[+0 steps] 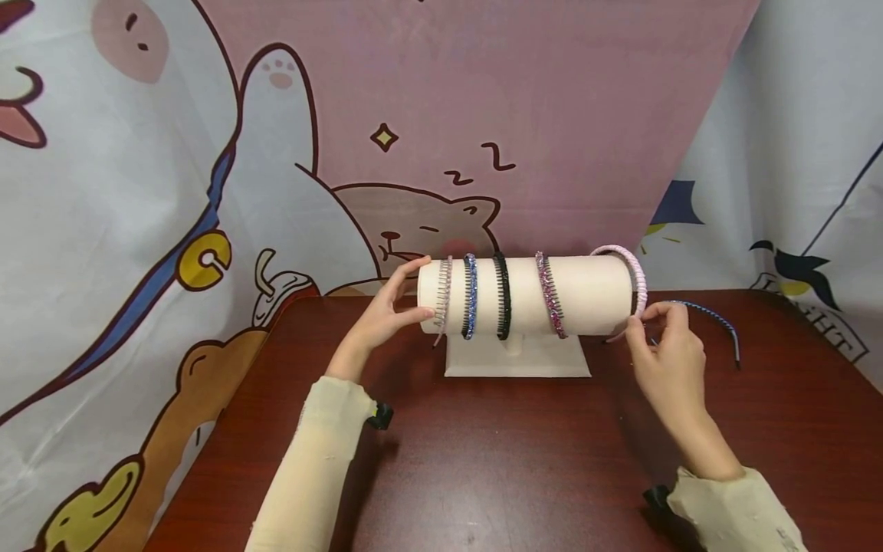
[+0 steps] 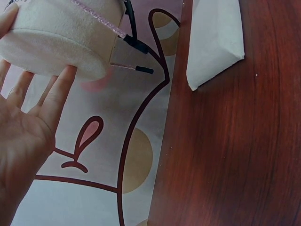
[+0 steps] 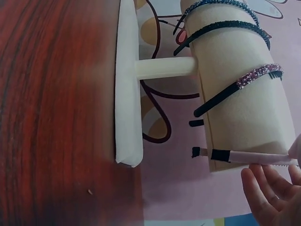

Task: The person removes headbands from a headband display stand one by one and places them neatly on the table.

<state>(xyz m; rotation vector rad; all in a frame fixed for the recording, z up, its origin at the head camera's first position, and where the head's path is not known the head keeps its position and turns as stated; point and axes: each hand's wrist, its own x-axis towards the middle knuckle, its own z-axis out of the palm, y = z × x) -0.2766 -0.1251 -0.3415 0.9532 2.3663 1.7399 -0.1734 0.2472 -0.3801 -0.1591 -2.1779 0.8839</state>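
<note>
A cream cylindrical headband stand [image 1: 593,295] rises on a flat base and carries several toothed headbands. My left hand [image 1: 375,326] holds the stand's left end, thumb at the front and a finger on top; its spread fingers show against that end in the left wrist view. At the right end, my right hand [image 1: 669,364] pinches a pink wrapped headband [image 1: 638,280]. This band arches round the cylinder's end, and its dark tip [image 3: 220,156] shows in the right wrist view. Along the cylinder sit a pale pink headband [image 1: 444,295], a blue glittery one [image 1: 471,295], a black one [image 1: 503,295] and a magenta one [image 1: 549,295].
Behind my right hand, a thin blue headband [image 1: 720,322] lies on the dark red wooden table [image 1: 497,460]. A cartoon-printed cloth [image 1: 552,115] hangs behind the table and along its sides. The stand's base [image 1: 517,364] rests near the back edge.
</note>
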